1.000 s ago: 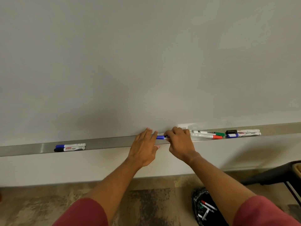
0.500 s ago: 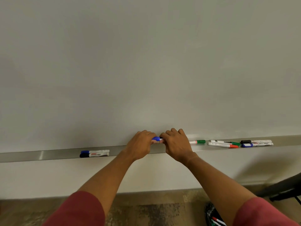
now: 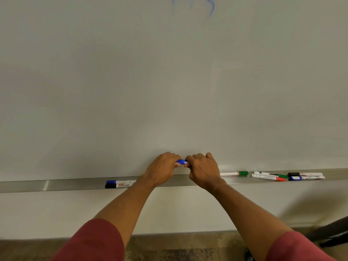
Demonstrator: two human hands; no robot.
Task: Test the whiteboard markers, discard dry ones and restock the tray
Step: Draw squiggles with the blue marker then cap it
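Both hands hold one blue marker (image 3: 181, 162) just above the metal tray (image 3: 56, 185), in front of the whiteboard (image 3: 169, 81). My left hand (image 3: 163, 169) grips its blue cap end. My right hand (image 3: 202, 170) grips the white barrel, which is mostly hidden inside the fist. On the tray to the left lie a blue marker (image 3: 120, 182) and a black marker (image 3: 117, 185). To the right lie a green marker (image 3: 234, 173), a green and a red marker (image 3: 269, 177), and a black and a blue one (image 3: 305, 176).
Faint blue strokes (image 3: 211, 6) show at the top of the whiteboard. A dark chair leg (image 3: 331, 232) stands at the lower right. A black bin's rim (image 3: 247, 256) peeks in at the bottom edge, over patterned carpet.
My left hand closed round the blue cap and both hands lifted the marker slightly off the tray. The view tilted up and to the left, so the bin has nearly left the frame.
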